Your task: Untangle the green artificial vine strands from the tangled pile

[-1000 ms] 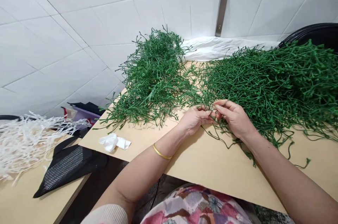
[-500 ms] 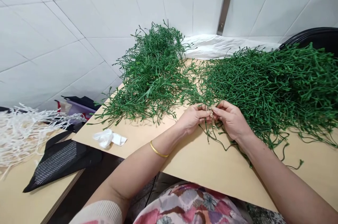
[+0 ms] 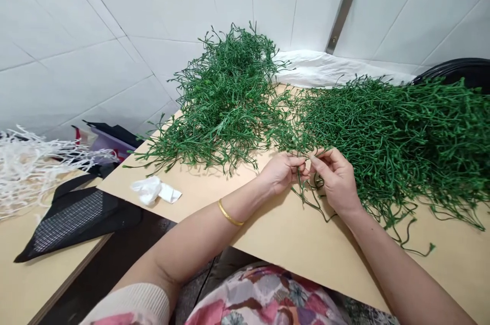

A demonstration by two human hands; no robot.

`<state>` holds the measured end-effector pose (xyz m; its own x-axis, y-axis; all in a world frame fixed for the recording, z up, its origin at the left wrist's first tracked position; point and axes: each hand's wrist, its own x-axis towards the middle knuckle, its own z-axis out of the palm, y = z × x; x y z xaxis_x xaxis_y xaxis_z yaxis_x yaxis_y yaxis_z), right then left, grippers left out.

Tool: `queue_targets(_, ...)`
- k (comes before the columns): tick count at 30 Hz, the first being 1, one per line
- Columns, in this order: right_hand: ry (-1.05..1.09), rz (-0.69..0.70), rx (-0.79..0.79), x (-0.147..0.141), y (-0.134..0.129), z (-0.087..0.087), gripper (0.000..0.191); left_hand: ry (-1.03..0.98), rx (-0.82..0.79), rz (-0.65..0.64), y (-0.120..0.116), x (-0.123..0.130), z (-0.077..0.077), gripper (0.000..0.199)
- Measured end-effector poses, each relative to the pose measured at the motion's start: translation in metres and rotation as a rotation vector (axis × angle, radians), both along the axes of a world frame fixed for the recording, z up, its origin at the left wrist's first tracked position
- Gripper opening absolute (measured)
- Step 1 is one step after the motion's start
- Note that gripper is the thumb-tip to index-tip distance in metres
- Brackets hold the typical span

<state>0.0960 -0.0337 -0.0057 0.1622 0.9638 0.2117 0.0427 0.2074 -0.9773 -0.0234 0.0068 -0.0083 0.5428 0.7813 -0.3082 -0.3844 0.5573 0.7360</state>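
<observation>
My left hand [image 3: 284, 173] and my right hand [image 3: 337, 178] meet fingertip to fingertip over the table. Both are closed in a pinch on thin green plastic plant stems [image 3: 314, 206], whose ends hang below the fingers. The exact spot where they grip is partly hidden by the fingers. Behind my left hand rises a heap of green plastic stems [image 3: 229, 95] with small forked tips. A wider, denser pile of the same stems [image 3: 383, 136] lies beside and beyond my right hand.
White crumpled tissue [image 3: 155, 191] lies near the left edge of the light wooden table [image 3: 214, 200]. On a second surface at left are white branching strands [image 3: 34, 172] and a black mesh-panelled item [image 3: 72, 220]. A tiled wall [image 3: 184, 3] stands behind, with white plastic sheeting [image 3: 317, 67] along its foot.
The view has shifted slightly. My hands stay together on the stems; the right hand's fingers have turned a little and its fingertips have moved slightly apart from the left thumb.
</observation>
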Motion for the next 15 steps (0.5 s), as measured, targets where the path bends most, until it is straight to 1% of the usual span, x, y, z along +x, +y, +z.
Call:
queue_targets(3, -0.004, 0.02, -0.084, 0.0016, 0.0015, -0.0025, 0.016, -0.01, 0.013, 0.075, 0.0006, -0.0002, 0.0016, 0.009)
queue_targets(5, -0.012, 0.041, -0.116, 0.0027, 0.0022, -0.005, 0.018, 0.0, 0.015, 0.103, 0.0012, 0.0, 0.0019, 0.01)
queue_targets(8, 0.051, 0.058, -0.14, 0.0028, 0.003, -0.0074, 0.021, 0.02, 0.018, 0.098, 0.0012, 0.0013, 0.0008, 0.015)
queue_targets(11, 0.117, 0.045, -0.199, 0.0025, 0.0033, -0.0067, 0.024, 0.012, 0.033, 0.081, -0.0001, 0.0029, -0.0003, 0.016)
queue_targets(15, 0.094, 0.083, -0.269, 0.004, 0.003, -0.004, 0.025, 0.025, 0.069, 0.105, -0.0029, 0.0044, 0.0009, 0.017)
